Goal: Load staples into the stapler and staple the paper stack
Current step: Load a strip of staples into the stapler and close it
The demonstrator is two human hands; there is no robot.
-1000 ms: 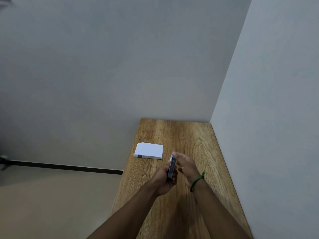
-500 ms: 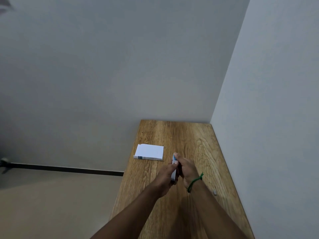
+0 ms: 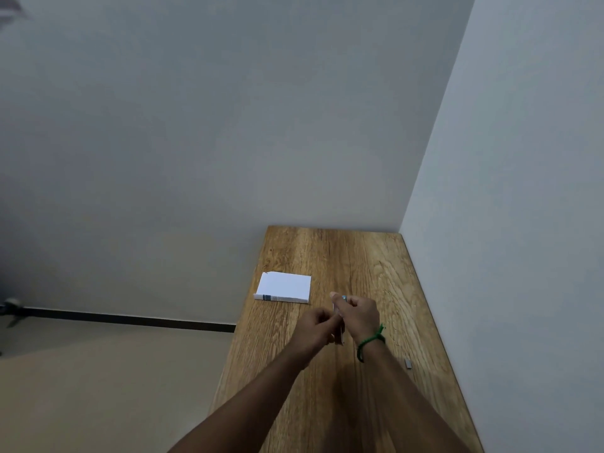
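Stapler [image 3: 336,307], slim, pale, blue-tipped: stood on end in the air, low over the table, between both hands; sat near and to the right of the paper stack, apart from it.
Left hand [image 3: 315,328]: closed in a pinch on the stapler's left side, with fingertips bunched against its middle.
Right hand [image 3: 359,313]: wrapped round the stapler from the right, with curled fingers over its upper half and a green cord bracelet [image 3: 371,341] at the wrist.
Paper stack [image 3: 284,287], white, rectangular, thick: lay flat near the table's left edge, with a dark blue mark on its near side face; touched by neither hand.
Small grey metal strip [image 3: 407,363]: lay on the table to the right of the right forearm, close to the wall; too small to identify for certain.
Long wooden table [image 3: 359,256] with strong grain: ran away from the camera into the corner of two plain grey walls.
Hidden: most of the stapler's body, covered by both hands.
Unclear: whether the stapler was hinged apart or closed; blurred, dim, and only a thin sliver seen.
Cut off: both forearms at the bottom edge.
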